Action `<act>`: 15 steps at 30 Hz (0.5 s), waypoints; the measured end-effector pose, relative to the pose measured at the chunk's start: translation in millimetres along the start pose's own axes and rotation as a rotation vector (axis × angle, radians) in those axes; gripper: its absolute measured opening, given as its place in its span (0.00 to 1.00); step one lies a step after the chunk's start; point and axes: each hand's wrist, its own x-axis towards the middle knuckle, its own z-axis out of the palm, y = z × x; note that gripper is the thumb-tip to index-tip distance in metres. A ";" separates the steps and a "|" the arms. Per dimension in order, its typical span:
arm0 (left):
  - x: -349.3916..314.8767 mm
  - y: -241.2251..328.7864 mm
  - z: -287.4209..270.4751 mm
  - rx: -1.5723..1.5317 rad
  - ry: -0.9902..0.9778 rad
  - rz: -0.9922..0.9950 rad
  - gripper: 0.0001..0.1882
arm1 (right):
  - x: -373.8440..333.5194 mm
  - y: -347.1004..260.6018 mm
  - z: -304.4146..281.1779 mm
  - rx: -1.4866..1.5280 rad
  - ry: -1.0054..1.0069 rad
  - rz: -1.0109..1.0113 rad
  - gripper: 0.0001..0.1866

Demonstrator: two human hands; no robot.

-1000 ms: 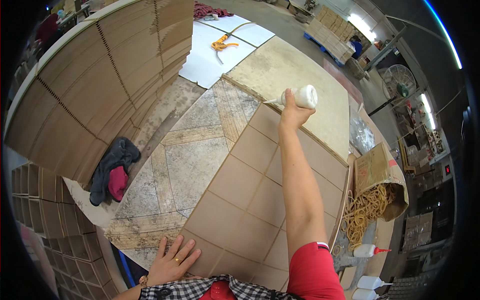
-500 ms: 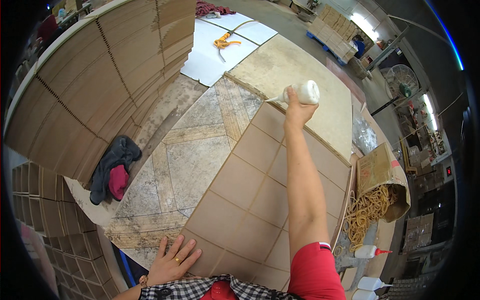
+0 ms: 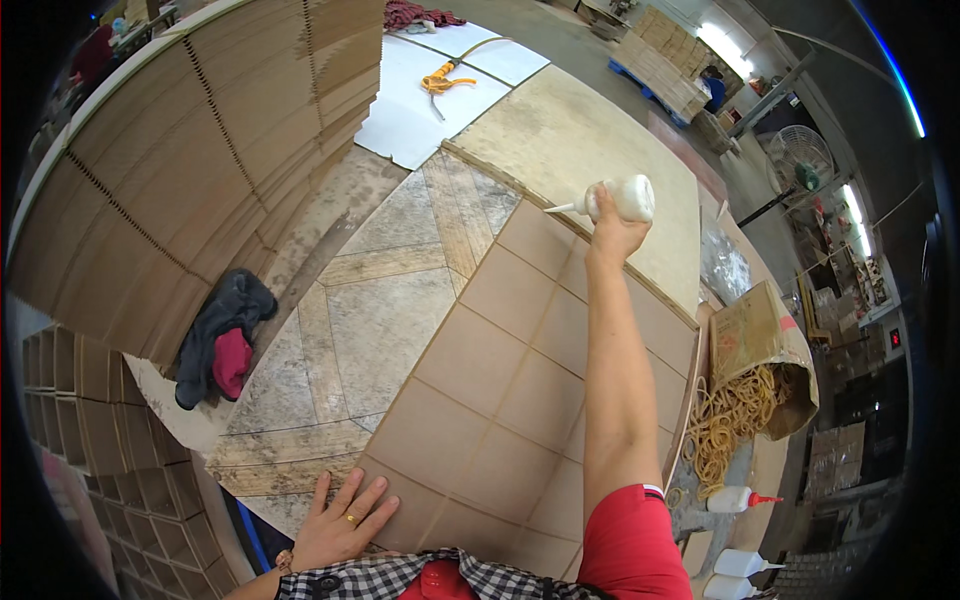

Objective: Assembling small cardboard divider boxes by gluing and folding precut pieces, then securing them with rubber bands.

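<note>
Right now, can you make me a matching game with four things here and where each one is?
Things:
1. white squeeze bottle
2. creased brown cardboard sheet
3. dark jacket with pink lining
4. yellow rubber bands

Places:
A. spilling from an open brown bag
B. in the right hand
C. under the left hand
D. beside the tall cardboard stack

Pairs: 1-B, 2-C, 3-D, 4-A

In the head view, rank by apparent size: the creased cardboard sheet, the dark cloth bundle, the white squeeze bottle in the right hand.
1. Creased cardboard sheet, by far the largest.
2. Dark cloth bundle.
3. White squeeze bottle, held far out by the right hand, so distance shrinks it.
</note>
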 end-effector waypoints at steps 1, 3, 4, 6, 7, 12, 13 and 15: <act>0.0 0.0 0.4 0.011 0.002 0.002 0.36 | 2.2 1.0 -3.2 -0.008 0.006 0.013 0.35; -0.3 0.0 1.2 0.019 0.008 0.002 0.37 | 2.8 0.1 -8.4 0.055 -0.007 0.051 0.34; -0.6 -0.1 1.5 0.015 0.011 -0.001 0.37 | 2.3 -1.3 -9.3 0.088 -0.014 0.071 0.34; -0.8 0.0 1.5 0.003 0.016 -0.005 0.37 | 3.4 1.0 -10.7 0.116 -0.033 0.048 0.34; -0.6 0.0 1.3 -0.005 0.017 -0.006 0.37 | 4.3 3.1 -11.7 0.130 -0.041 0.037 0.34; 0.6 0.4 1.5 -0.041 0.035 -0.010 0.37 | 13.6 16.7 -22.1 0.067 0.014 -0.015 0.26; 0.6 0.4 1.2 -0.028 0.033 -0.008 0.37 | 15.4 16.9 -26.3 0.071 0.013 -0.011 0.25; 0.6 0.1 1.1 -0.010 0.033 0.000 0.37 | 18.9 15.5 -33.7 0.090 0.024 0.016 0.24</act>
